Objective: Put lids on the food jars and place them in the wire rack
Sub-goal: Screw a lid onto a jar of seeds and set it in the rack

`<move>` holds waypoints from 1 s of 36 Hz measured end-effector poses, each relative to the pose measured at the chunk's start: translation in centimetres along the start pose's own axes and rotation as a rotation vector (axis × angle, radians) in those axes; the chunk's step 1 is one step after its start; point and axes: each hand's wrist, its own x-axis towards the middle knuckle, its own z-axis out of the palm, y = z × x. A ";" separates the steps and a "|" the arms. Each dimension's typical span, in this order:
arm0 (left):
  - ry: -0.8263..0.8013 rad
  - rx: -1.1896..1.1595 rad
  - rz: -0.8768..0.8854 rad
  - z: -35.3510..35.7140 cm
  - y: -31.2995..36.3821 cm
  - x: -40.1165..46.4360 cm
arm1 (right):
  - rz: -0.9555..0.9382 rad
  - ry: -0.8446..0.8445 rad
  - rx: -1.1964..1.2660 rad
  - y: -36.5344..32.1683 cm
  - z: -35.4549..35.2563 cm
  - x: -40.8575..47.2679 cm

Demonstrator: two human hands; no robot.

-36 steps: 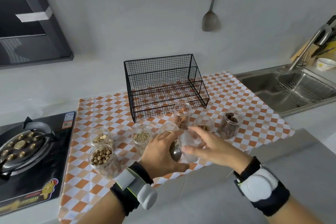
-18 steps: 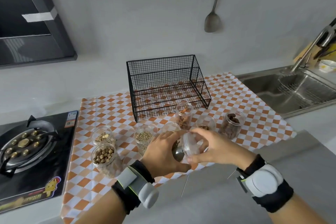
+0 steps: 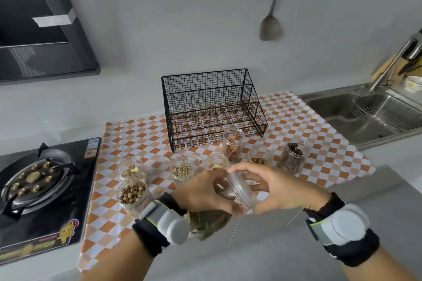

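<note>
My left hand [image 3: 205,191] grips a clear jar [image 3: 222,189] tilted on its side above the near edge of the checked cloth. My right hand [image 3: 274,191] holds a clear plastic lid [image 3: 242,191] against the jar's mouth. Several open jars of dried food stand on the cloth: round brown nuts [image 3: 132,194], pale slices [image 3: 131,170], small green seeds [image 3: 183,172], orange-brown pieces [image 3: 233,143], a nearly empty one [image 3: 260,155] and dark chunks [image 3: 293,157]. The black wire rack [image 3: 212,107] stands empty behind them.
A gas stove [image 3: 38,189] sits at the left. A steel sink [image 3: 365,116] with a strainer basket lies at the right. A spatula [image 3: 271,25] hangs on the wall. A dark range hood [image 3: 41,25] juts out at the upper left.
My right hand has brought the lid from just off the jar's mouth onto it and turned round it. My left hand has kept the jar in about the same place.
</note>
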 end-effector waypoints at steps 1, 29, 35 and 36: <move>-0.024 -0.031 0.003 -0.2 0.0 0.0 | -0.012 -0.017 0.009 -0.1 -0.1 0.0; 0.380 0.238 0.045 2.4 1.8 0.2 | 0.278 0.177 -0.096 -1.3 1.1 0.2; 0.457 0.302 0.056 3.8 3.1 0.7 | 0.259 0.233 -0.216 -0.7 1.8 -0.7; 0.469 0.301 0.053 3.9 3.2 0.6 | 0.275 0.271 -0.245 -0.6 2.1 -0.5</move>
